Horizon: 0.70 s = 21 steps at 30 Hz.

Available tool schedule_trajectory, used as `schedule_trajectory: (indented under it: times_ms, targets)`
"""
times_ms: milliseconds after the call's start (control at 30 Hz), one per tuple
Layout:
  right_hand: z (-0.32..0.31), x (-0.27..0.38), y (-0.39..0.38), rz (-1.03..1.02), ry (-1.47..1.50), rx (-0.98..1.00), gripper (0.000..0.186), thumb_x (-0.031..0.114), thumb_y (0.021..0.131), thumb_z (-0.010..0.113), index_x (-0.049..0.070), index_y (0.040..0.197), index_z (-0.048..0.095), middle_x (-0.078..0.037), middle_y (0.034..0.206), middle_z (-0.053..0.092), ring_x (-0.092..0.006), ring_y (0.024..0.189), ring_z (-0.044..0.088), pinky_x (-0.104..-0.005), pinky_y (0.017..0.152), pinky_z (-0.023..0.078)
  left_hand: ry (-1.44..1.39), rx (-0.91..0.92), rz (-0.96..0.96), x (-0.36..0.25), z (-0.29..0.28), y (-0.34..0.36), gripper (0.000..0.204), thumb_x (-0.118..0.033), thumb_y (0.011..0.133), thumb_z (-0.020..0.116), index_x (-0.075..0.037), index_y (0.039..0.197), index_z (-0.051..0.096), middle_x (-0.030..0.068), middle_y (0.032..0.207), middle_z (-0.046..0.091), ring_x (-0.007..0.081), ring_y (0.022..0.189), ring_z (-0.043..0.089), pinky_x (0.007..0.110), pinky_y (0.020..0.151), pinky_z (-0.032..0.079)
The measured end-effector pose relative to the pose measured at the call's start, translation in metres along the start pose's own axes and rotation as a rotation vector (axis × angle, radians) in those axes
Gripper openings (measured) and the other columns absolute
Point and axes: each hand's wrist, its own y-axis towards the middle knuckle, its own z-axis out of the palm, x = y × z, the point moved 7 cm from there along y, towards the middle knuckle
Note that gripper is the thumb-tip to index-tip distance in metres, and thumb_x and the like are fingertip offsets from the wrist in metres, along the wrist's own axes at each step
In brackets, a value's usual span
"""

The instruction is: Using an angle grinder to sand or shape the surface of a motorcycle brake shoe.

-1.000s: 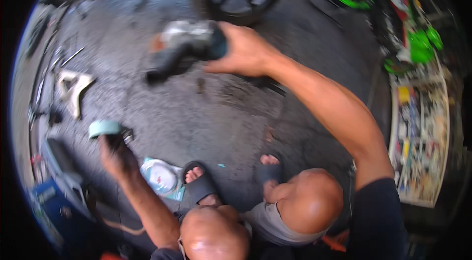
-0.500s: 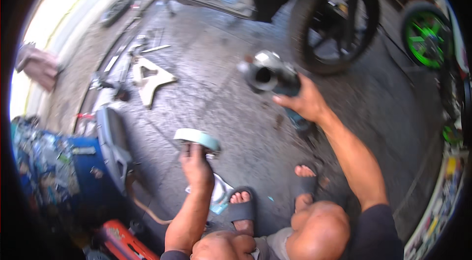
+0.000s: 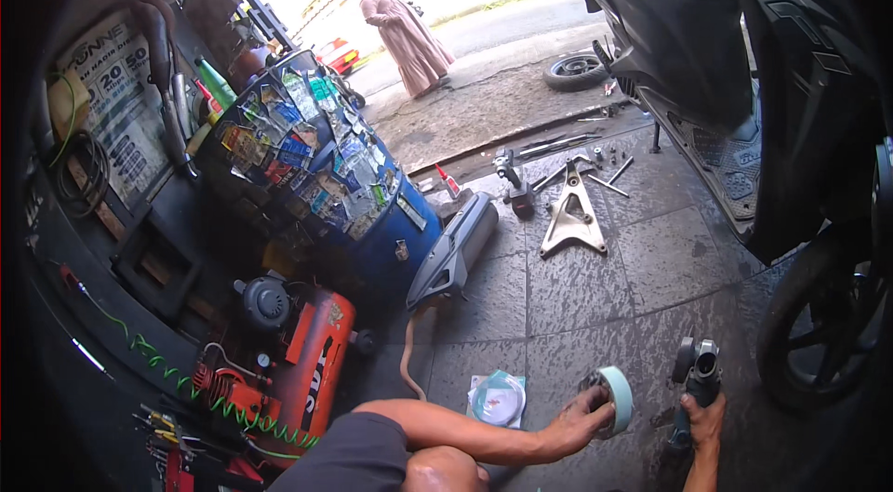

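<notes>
Pale green ring [image 3: 620, 397]: locate it low in the view, right of centre, in your left hand [image 3: 584, 415]. Your left fingers are closed on the ring's left side, thumb and fingers pinching its edge (the contact inside the ring is partly hidden). The ring is held with its broad outer band turned to the right.

Your right hand [image 3: 705, 419] is wrapped around the body of a hand-held power tool [image 3: 704, 382], with the metal head pointing up and a dark round part at the head's left. The tool and the ring are near each other but apart, both above the dark tiled floor [image 3: 577, 313].

Left of your left hand, a clear package with a white disc [image 3: 498, 399] lies on the floor. Farther out, note the cream triangular bracket [image 3: 572, 230], with a cordless driver [image 3: 513, 187] to its left. A grey exhaust silencer [image 3: 456, 250] sits beside the blue drum [image 3: 416, 224]; a red compressor [image 3: 326, 348] stands nearer you on the left. On the right, observe the dark scooter [image 3: 665, 32] and a spoked front wheel [image 3: 800, 343].
</notes>
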Motion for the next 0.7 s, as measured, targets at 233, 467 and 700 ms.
schedule_trajectory:
  times_ms: [233,467,700]
  targets:
    - [-0.025,0.028,0.027,-0.026,0.088,0.053,0.071,0.037,0.067,0.083,-0.003,0.120,0.059,-0.009,0.103,0.066,-0.0216,0.093,0.060,-0.0356,0.087,0.048,-0.004,0.140,0.260,-0.106,0.057,-0.006,0.043,-0.027,0.102,0.057,0.000,0.135,0.051,0.0087,0.120,0.063,0.0151,0.107,0.059,0.030,0.088,0.050]
    - [-0.030,0.066,0.011,0.088,0.008,0.023,0.074,0.039,0.066,0.083,-0.003,0.122,0.058,-0.010,0.110,0.064,-0.0216,0.101,0.059,-0.0348,0.092,0.046,-0.302,0.022,0.327,-0.133,0.009,0.058,0.036,-0.024,0.102,0.060,0.001,0.128,0.058,0.0035,0.109,0.066,0.0099,0.098,0.060,0.027,0.087,0.048]
    - [-0.017,0.111,-0.008,0.045,-0.025,0.038,0.080,0.043,0.065,0.084,-0.002,0.124,0.055,-0.011,0.113,0.064,-0.0216,0.104,0.061,-0.0349,0.094,0.047,-0.388,0.082,0.176,-0.093,-0.001,0.156,0.035,-0.026,0.100,0.060,0.003,0.120,0.061,0.0044,0.098,0.068,0.0098,0.084,0.061,0.025,0.076,0.048]
